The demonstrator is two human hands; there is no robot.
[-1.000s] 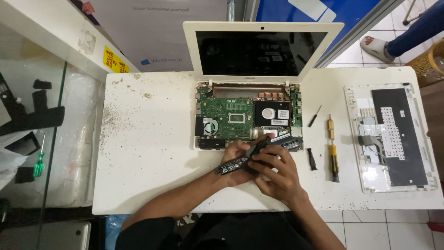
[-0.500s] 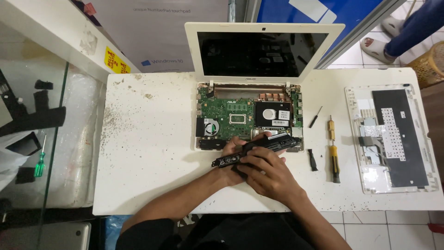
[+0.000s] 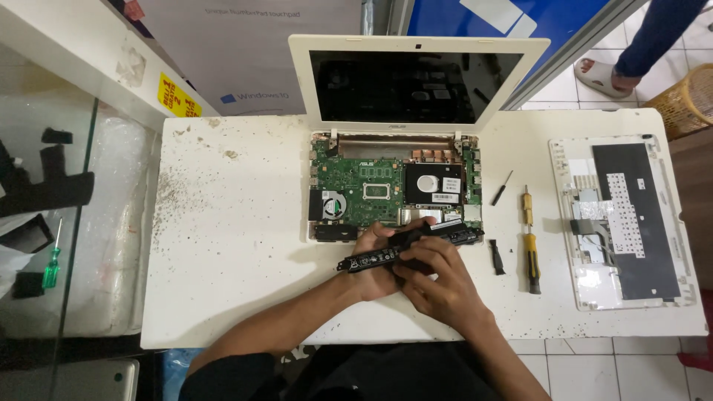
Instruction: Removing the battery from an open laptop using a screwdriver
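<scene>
White desk point(image 3: 223, 245) carries an opened laptop point(image 3: 394, 186); both hands, left point(image 3: 379, 256) and right point(image 3: 438, 286), grip a long black battery point(image 3: 405, 245) at its 6 o'clock edge. Yellow-handled screwdriver point(image 3: 530, 241) lies at 3 o'clock.

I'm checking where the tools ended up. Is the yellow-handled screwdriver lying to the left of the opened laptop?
No. The yellow-handled screwdriver lies on the white table to the right of the opened laptop, between it and the detached keyboard panel.
</scene>
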